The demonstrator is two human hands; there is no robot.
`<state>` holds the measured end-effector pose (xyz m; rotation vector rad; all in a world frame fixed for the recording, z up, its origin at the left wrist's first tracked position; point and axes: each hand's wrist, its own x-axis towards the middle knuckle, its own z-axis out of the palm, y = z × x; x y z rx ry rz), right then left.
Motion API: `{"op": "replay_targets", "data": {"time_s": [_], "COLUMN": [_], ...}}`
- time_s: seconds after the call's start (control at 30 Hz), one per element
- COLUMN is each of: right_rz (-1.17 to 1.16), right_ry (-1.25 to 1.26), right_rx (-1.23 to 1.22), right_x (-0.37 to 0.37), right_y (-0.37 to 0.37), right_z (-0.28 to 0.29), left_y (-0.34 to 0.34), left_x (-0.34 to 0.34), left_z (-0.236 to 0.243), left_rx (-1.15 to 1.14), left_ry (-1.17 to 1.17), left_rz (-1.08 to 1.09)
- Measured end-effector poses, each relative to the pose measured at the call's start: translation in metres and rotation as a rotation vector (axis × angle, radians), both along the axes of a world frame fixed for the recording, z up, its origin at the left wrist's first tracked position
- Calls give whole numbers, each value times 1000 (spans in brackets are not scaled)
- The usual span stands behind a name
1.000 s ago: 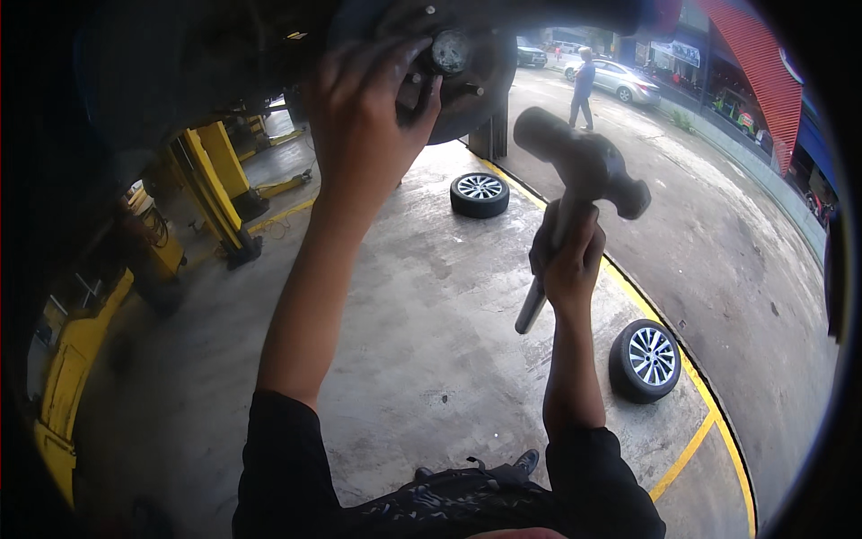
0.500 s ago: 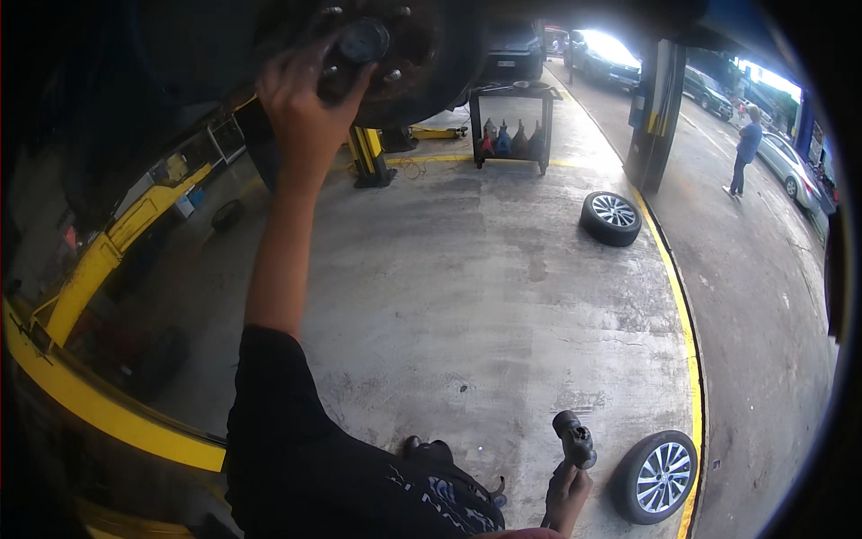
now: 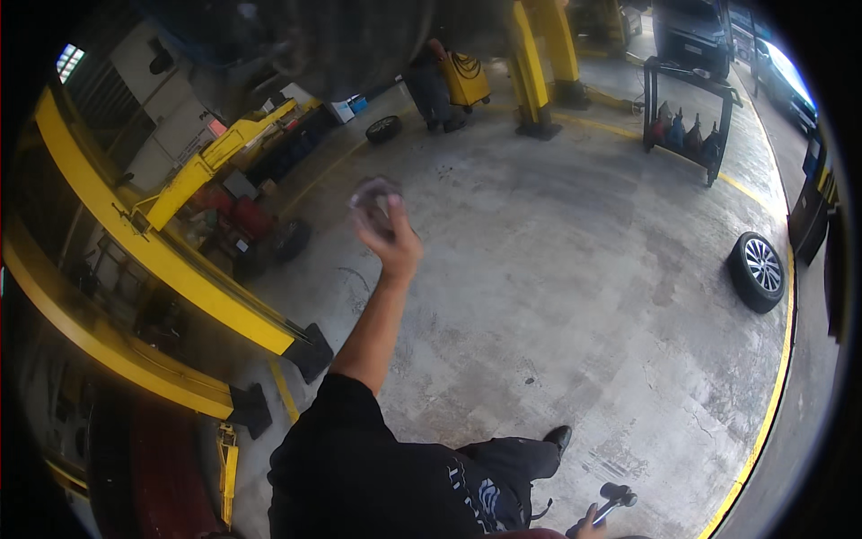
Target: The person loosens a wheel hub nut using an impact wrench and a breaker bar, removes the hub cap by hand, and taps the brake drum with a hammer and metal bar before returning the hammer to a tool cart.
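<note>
Nearest, at the lower edge: right hand (image 3: pixel 588 524), mostly cut off by the frame, its fingers wrapping the handle of a hammer (image 3: pixel 609 503) whose dark head is pointing up and to the right, hanging low over the concrete floor (image 3: pixel 575 296). Next: left hand (image 3: pixel 388 235), raised on a bare forearm, fingers closing around a small round metal part (image 3: pixel 371 199), blurred. Left: yellow lift arms (image 3: pixel 171 260) running diagonally. Right: a loose wheel (image 3: pixel 757 270) lying near the yellow floor line. Farthest: a black rack (image 3: pixel 687 117) carrying bottles, and a yellow cart (image 3: pixel 465 79).
</note>
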<state>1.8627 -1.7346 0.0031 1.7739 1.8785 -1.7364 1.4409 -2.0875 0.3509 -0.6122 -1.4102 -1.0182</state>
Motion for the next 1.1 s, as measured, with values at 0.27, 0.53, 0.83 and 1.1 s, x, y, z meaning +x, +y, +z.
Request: {"op": "replay_targets", "data": {"time_s": [0.27, 0.53, 0.83, 1.1], "right_rz": [-11, -136, -2, -248], "right_ry": [-449, -583, -629, -340], "right_rx": [-210, -451, -685, -231], "right_x": [41, -44, -238, -541], "right_y": [127, 202, 375, 671], "right_z": [-170, -212, -253, -213], "left_y": [173, 521, 649, 571], "left_x": [-60, -180, -397, -510], "left_z": [-248, -284, -441, -459], "left_rx": [-1710, -1787, -1240, -1398], "left_ry": [-2032, -1300, -1898, -2468], "left_rz": [-235, -609, -531, -1]}}
